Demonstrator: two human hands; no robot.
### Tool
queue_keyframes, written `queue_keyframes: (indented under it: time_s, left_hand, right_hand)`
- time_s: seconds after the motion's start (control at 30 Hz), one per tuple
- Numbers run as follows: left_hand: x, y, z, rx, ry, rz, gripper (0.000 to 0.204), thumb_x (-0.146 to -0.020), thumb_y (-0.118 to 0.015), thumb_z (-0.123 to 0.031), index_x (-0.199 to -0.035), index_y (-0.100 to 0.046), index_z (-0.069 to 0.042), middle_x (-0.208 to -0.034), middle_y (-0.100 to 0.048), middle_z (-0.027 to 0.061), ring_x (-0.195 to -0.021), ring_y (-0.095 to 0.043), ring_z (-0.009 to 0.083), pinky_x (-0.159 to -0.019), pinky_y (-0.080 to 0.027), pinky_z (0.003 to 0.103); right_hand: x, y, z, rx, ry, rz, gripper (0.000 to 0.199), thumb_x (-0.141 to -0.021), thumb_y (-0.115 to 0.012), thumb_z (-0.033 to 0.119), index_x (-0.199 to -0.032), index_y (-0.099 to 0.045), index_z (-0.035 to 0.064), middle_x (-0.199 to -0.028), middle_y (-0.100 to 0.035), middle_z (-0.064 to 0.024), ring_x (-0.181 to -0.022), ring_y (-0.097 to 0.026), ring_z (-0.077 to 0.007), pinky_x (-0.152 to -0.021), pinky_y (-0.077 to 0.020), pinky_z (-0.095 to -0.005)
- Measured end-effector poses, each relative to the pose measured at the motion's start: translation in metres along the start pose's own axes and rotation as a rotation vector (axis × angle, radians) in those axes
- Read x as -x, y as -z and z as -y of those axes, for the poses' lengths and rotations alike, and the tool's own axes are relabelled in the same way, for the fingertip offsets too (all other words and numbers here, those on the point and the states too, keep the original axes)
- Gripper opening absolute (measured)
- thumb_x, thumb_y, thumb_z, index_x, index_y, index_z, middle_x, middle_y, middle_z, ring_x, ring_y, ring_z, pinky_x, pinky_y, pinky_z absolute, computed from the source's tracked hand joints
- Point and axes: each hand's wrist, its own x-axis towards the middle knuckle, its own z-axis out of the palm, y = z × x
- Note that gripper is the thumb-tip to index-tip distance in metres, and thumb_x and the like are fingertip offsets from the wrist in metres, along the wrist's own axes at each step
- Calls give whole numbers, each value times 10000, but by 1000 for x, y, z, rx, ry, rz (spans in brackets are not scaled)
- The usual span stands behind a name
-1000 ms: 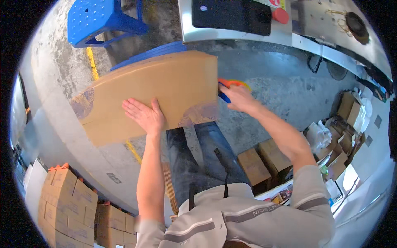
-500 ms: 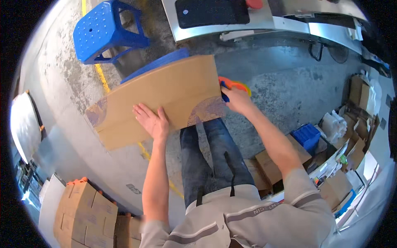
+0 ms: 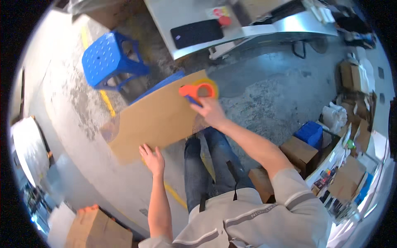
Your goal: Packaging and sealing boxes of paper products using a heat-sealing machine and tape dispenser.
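Note:
A brown cardboard box (image 3: 155, 115) lies across in front of my legs, with shiny see-through tape over its left and right ends. Behind its far edge shows a strip of something blue (image 3: 159, 85), mostly hidden. In my right hand (image 3: 211, 112) is an orange tape dispenser (image 3: 202, 89) with a yellow rim and a blue handle, held over the right part of the box. My left hand (image 3: 153, 160) has its fingers spread at the near edge of the box, fingertips against the cardboard.
A blue plastic stool (image 3: 103, 60) stands at the far left. Ahead is a metal table (image 3: 244, 32) with a black flat pad (image 3: 196, 34). Cartons (image 3: 300, 153) and a blue bin (image 3: 309, 134) sit at the right; more cartons (image 3: 97, 229) are at the lower left.
My right hand has brought the tape dispenser from beside the box's right end to above its top. My left hand has slid back to the near edge. The view has shifted.

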Motion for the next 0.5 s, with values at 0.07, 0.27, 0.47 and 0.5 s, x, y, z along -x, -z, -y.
queue_keyframes:
  time_s: [0.07,0.27,0.47,0.5]
  left_hand:
    - [14,-3,-7,59,-43,122,655,-974,-593,-329,-1490,-367,6,-1571,-266,273,-1442,-279,441,-1170,-290,468]
    - [51,15,28,106,209,567,526,-940,-614,-403,-1228,-644,37,-1081,-682,288,-1042,-660,407,-927,-512,452]
    - [71,-22,111,71,145,605,510,-924,-639,-415,-1149,-681,41,-928,-731,196,-844,-711,322,-766,-556,411]
    - [70,-35,83,218,205,667,455,-938,-635,-383,-1124,-684,29,-881,-717,140,-773,-688,258,-695,-543,375]
  right_hand:
    - [1,-10,-17,80,-18,37,335,-857,-582,128,-1175,-687,134,-1222,-585,-193,-1145,-567,-382,-1006,-443,-485]
    - [22,49,15,-70,-184,-78,278,-837,-625,121,-1102,-700,87,-1266,-582,-187,-1219,-549,-362,-993,-472,-460]
    - [49,133,-84,-543,-807,-282,209,-898,-664,196,-1055,-725,72,-979,-727,-106,-868,-707,-249,-769,-560,-376]
    - [67,150,-125,-592,-876,-342,195,-901,-667,187,-1040,-725,61,-930,-730,-91,-837,-699,-212,-747,-552,-357]
